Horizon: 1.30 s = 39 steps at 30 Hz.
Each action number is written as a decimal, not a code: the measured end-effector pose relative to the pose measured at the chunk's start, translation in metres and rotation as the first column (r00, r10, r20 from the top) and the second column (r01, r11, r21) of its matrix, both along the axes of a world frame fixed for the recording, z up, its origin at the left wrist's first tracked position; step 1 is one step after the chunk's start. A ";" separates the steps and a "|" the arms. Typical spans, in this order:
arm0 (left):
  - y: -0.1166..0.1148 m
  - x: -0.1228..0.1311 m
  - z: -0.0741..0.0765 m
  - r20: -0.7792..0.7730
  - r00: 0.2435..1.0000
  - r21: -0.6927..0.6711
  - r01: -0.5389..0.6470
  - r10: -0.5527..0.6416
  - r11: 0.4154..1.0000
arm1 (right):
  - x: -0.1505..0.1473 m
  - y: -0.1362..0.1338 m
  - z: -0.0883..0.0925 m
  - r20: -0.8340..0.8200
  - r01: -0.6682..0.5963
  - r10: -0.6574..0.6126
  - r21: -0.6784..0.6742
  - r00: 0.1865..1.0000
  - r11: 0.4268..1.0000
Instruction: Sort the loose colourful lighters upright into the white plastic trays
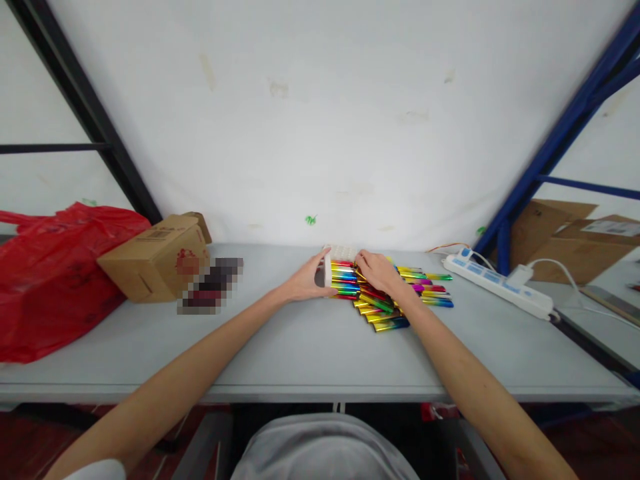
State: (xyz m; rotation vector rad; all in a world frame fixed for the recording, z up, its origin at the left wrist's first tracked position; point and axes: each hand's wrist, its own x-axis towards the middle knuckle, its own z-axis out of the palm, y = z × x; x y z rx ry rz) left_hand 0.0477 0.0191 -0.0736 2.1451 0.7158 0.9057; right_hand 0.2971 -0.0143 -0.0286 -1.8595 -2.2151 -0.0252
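Note:
A pile of shiny rainbow-coloured sticks (385,303) lies on the grey table (310,347), near its back middle. At the pile's far left end stands a small white holder (339,257) with a gridded top and several sticks lying against it. My left hand (307,280) cups the holder's left side, thumb up along its edge. My right hand (379,272) rests on top of the pile, fingers curled down onto the sticks next to the holder.
A cardboard box (157,257) and a red plastic bag (55,273) sit at the left of the table. A white power strip (497,283) with cables lies at the right. More cartons (565,237) stand behind a blue rack post (560,143).

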 end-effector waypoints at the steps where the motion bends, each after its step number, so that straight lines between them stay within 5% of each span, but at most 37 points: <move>1: -0.001 0.002 -0.001 -0.023 0.999 0.020 -0.040 0.041 0.999 | -0.003 -0.002 0.002 -0.022 0.010 -0.010 0.003 1.000 1.000; 5: -0.005 0.014 -0.003 -0.105 0.977 0.115 -0.173 0.185 0.978 | -0.027 -0.009 0.001 -0.076 -0.009 0.012 0.040 0.997 0.999; 9: -0.009 0.022 -0.005 -0.131 0.960 0.134 -0.232 0.249 0.963 | -0.048 -0.012 -0.008 0.058 -0.083 0.082 0.022 0.995 0.996; 14: -0.009 0.017 0.001 -0.141 0.969 0.152 -0.182 0.203 0.972 | -0.047 -0.012 -0.012 0.200 -0.125 0.117 0.029 0.973 0.992; 23: -0.002 -0.016 0.006 -0.131 0.985 0.142 -0.094 0.113 0.985 | -0.028 -0.011 -0.005 0.065 -0.055 0.057 -0.037 0.996 0.998; 32: -0.011 0.015 0.002 -0.111 0.979 0.157 -0.154 0.172 0.976 | -0.060 -0.022 -0.012 0.195 -0.110 0.100 0.044 0.976 0.993; 39: -0.008 0.005 0.009 -0.156 0.978 0.084 -0.124 0.136 0.989 | -0.048 -0.022 -0.014 0.148 -0.050 0.042 0.051 0.988 0.997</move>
